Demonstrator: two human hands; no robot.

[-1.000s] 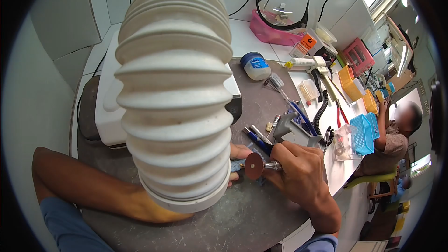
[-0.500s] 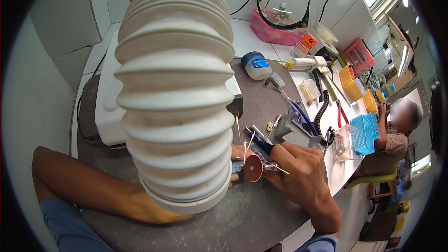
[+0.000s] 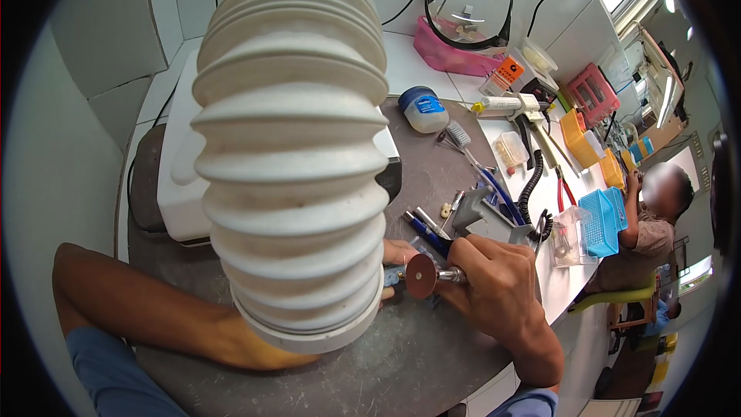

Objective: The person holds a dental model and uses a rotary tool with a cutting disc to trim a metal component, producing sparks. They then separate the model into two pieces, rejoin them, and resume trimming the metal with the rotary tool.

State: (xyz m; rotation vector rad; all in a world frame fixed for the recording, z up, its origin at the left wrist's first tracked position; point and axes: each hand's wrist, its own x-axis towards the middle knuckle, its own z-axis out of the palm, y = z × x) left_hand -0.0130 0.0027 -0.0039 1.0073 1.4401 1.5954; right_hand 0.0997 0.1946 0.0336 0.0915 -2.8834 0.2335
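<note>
My right hand (image 3: 494,286) is closed round a rotary handpiece (image 3: 454,275), its metal nose pointing left. At the nose sits a reddish-brown cutting disc (image 3: 421,276). Just left of the disc is a small bluish piece (image 3: 394,275). Fingers of my left hand (image 3: 397,251) show above and below that piece, pinching it. The rest of this hand is hidden behind a wide white corrugated hose (image 3: 297,185), which hangs over the left forearm and ends in a round rim close above the bench.
On the grey bench mat (image 3: 347,382) lie a blue-lidded jar (image 3: 424,110), a brush (image 3: 459,135) and pen-like tools (image 3: 426,232). Behind stand safety glasses (image 3: 468,19) on a pink tray (image 3: 448,55). Blue baskets (image 3: 600,220) are at right, near a seated person (image 3: 652,224).
Bright sparks that flew from the disc are gone. The disc has turned slightly and shifted a little upward; both hands stay nearly in place.
</note>
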